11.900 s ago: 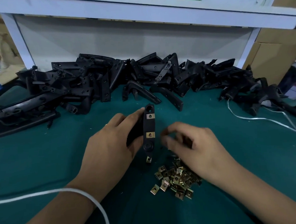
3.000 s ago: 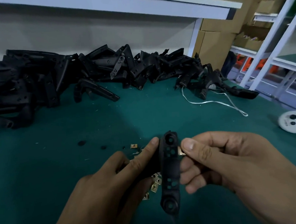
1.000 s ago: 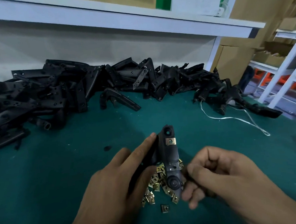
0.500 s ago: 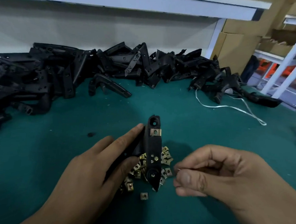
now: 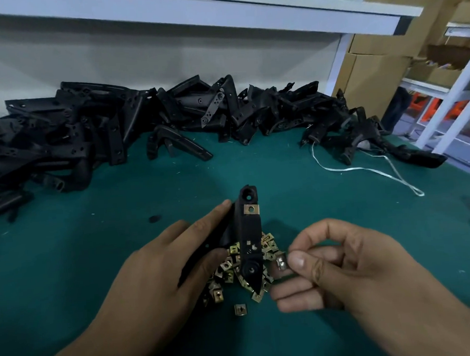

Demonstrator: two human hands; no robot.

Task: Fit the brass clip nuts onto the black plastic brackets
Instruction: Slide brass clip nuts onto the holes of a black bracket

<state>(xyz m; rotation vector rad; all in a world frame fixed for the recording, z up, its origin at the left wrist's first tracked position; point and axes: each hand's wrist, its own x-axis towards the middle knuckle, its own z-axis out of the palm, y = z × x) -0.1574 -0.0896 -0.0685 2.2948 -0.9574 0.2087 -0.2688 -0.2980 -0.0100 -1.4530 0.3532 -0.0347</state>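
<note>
My left hand grips a black plastic bracket upright above the green mat, its narrow face turned to me. One brass clip nut sits fitted near the bracket's top end. My right hand pinches a loose clip nut between thumb and forefinger, just right of the bracket's lower end and apart from it. A small heap of brass clip nuts lies on the mat under the bracket, with one stray nut in front.
A long pile of black brackets runs along the back of the green mat, under a white shelf. A white strap lies at the right. Cardboard boxes and white racks stand beyond the right edge.
My right hand has risen from the heap with a clip nut pinched and now holds it beside the bracket's lower end. The left hand keeps the bracket steady.
</note>
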